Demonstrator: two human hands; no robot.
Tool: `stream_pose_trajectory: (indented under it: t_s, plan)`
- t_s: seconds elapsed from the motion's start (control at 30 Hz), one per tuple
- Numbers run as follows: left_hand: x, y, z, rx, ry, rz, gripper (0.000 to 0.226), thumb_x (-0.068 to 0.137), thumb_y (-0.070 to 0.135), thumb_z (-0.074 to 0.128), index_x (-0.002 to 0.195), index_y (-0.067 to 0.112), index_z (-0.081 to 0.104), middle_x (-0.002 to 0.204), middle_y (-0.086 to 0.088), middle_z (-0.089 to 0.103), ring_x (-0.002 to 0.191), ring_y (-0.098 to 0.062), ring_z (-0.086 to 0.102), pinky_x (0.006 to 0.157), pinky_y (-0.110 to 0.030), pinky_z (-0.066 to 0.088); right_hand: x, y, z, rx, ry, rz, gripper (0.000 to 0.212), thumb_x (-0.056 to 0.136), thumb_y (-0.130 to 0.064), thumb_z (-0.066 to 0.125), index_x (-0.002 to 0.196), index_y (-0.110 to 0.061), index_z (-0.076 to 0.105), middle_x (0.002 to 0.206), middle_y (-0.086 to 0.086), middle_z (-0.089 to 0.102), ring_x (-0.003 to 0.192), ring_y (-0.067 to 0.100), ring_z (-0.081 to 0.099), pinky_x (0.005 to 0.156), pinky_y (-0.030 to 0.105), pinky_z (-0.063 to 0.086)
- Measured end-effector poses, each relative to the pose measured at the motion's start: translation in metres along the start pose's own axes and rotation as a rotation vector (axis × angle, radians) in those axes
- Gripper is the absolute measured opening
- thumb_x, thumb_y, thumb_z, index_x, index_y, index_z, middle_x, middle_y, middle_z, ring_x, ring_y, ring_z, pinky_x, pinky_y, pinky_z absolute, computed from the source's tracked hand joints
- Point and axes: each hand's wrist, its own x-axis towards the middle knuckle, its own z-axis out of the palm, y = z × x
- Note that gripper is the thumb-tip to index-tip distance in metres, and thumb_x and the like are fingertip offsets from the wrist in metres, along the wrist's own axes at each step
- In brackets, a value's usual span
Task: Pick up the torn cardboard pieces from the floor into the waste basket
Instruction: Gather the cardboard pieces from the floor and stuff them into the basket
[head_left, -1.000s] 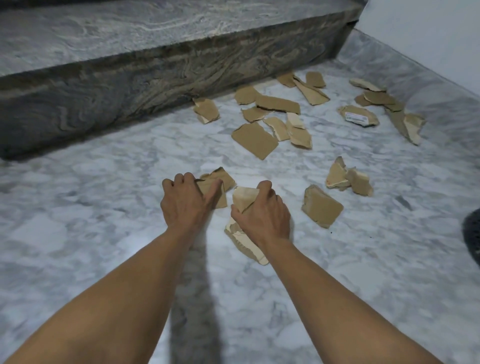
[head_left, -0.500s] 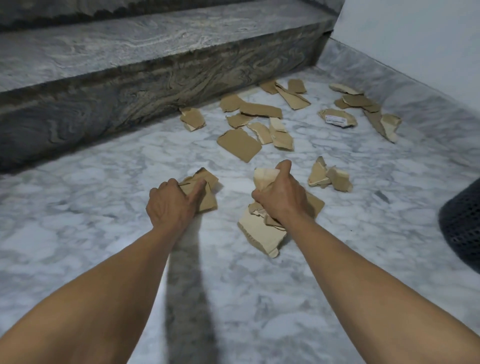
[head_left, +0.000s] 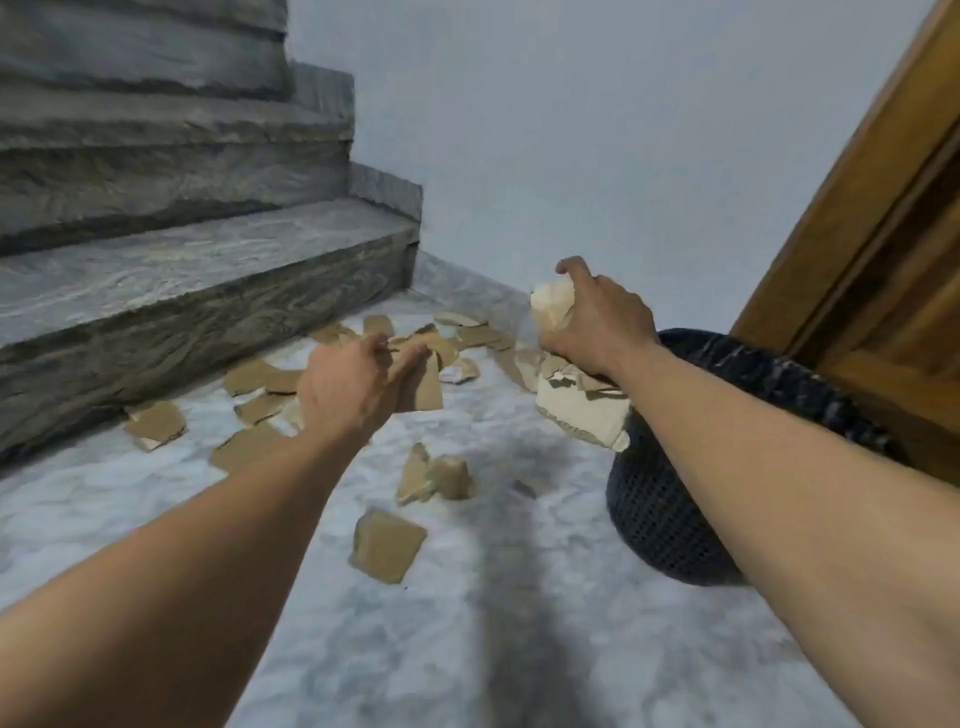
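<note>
Both hands have risen off the marble floor (head_left: 519, 649) since the earlier frames. Left hand (head_left: 348, 387) pinches brown cardboard pieces (head_left: 423, 384) between thumb and curled fingers; right hand (head_left: 597, 322) grips a pale cardboard bundle (head_left: 582, 415) just beside the black mesh waste basket (head_left: 670, 525). Loose scraps (head_left: 387, 543) lie below.

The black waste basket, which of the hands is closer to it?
Right. The right hand, its grip full of torn cardboard, is just left of the waste basket's rim. The left hand, holding a brown cardboard piece, is farther left, over the floor.
</note>
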Motion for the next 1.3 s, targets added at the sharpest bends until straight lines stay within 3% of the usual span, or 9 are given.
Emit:
stream_pose_trajectory:
  t_s: [0.17,0.27,0.33,0.47,0.63,0.77,0.97,1.17,1.3]
  plan:
    - [0.046,0.170,0.009,-0.154,0.070,0.252,0.069,0.085,0.085,0.035,0.116,0.035,0.073,0.093,-0.010,0.073,0.089,-0.036,0.066,0.063,-0.035,0.047,0.020,0.111,-0.084,-0.009,0.175,0.149,0.079,0.070,-0.046,0.073,0.140,-0.036,0.038,0.128,0.010,0.056,0.107,0.038,0.059,0.081,0.038,0.045]
    - [0.051,0.256,0.026,-0.187,0.000,0.362,0.088,0.075,0.091,0.019,0.138,0.043,0.058,0.104,-0.010,0.068,0.102,-0.034,0.061,0.070,-0.037,0.045,0.014,0.177,-0.094,0.052,0.235,0.253,0.082,0.071,-0.043,0.075,0.145,-0.035,0.039,0.129,0.010,0.056,0.110,0.035,0.057,0.075,0.034,0.040]
    - [0.046,0.303,0.041,-0.266,-0.089,0.369,0.102,0.064,0.097,0.012,0.140,0.044,0.055,0.108,-0.010,0.066,0.107,-0.035,0.059,0.075,-0.040,0.048,0.006,0.219,-0.094,0.086,0.309,0.353,0.082,0.070,-0.046,0.075,0.144,-0.037,0.041,0.125,0.007,0.057,0.105,0.035,0.058,0.072,0.033,0.038]
    - [0.027,0.366,0.087,-0.374,-0.307,0.362,0.074,0.081,0.085,0.044,0.136,0.037,0.062,0.129,-0.004,0.067,0.119,-0.028,0.060,0.092,-0.038,0.050,-0.010,0.274,-0.082,0.152,0.383,0.545,0.075,0.071,-0.055,0.077,0.134,-0.030,0.046,0.117,0.007,0.061,0.097,0.032,0.060,0.076,0.037,0.050]
    - [0.014,0.393,0.124,-0.404,-0.466,0.368,0.052,0.089,0.060,0.064,0.128,0.026,0.070,0.116,0.001,0.074,0.081,-0.010,0.061,0.069,-0.022,0.044,-0.021,0.309,-0.073,0.270,0.285,0.682,0.073,0.080,-0.063,0.067,0.138,-0.022,0.047,0.130,0.010,0.054,0.109,0.034,0.059,0.088,0.048,0.054]
    - [0.022,0.375,0.120,-0.387,-0.362,0.405,0.048,0.092,0.057,0.060,0.123,0.023,0.072,0.116,-0.002,0.075,0.105,-0.020,0.068,0.082,-0.024,0.044,-0.020,0.308,-0.083,0.231,0.140,0.707,0.050,0.092,-0.049,0.057,0.127,-0.014,0.059,0.126,0.011,0.061,0.105,0.034,0.061,0.085,0.040,0.052]
    - [0.048,0.308,0.097,-0.399,-0.197,0.412,0.047,0.098,0.055,0.047,0.128,0.024,0.067,0.119,-0.004,0.071,0.108,-0.022,0.065,0.089,-0.031,0.046,0.006,0.229,-0.097,0.052,0.092,0.492,0.052,0.097,-0.042,0.055,0.138,-0.010,0.052,0.139,0.016,0.053,0.117,0.035,0.056,0.077,0.032,0.039]
    - [0.068,0.140,0.094,-0.238,-0.181,0.348,0.053,0.099,0.058,0.043,0.135,0.022,0.059,0.124,-0.012,0.064,0.117,-0.032,0.057,0.091,-0.040,0.046,0.029,0.103,-0.016,0.116,0.124,0.198,0.055,0.101,-0.045,0.047,0.147,-0.018,0.039,0.147,0.013,0.038,0.122,0.033,0.052,0.094,0.041,0.047]
    - [0.021,0.002,0.111,0.030,-0.370,0.376,0.089,0.086,0.086,0.032,0.155,0.030,0.032,0.152,-0.012,0.043,0.145,-0.031,0.031,0.114,-0.051,0.029,0.021,0.038,0.070,0.123,0.134,0.088,0.056,0.101,-0.043,0.048,0.149,-0.018,0.036,0.151,0.011,0.035,0.132,0.034,0.043,0.099,0.045,0.046]
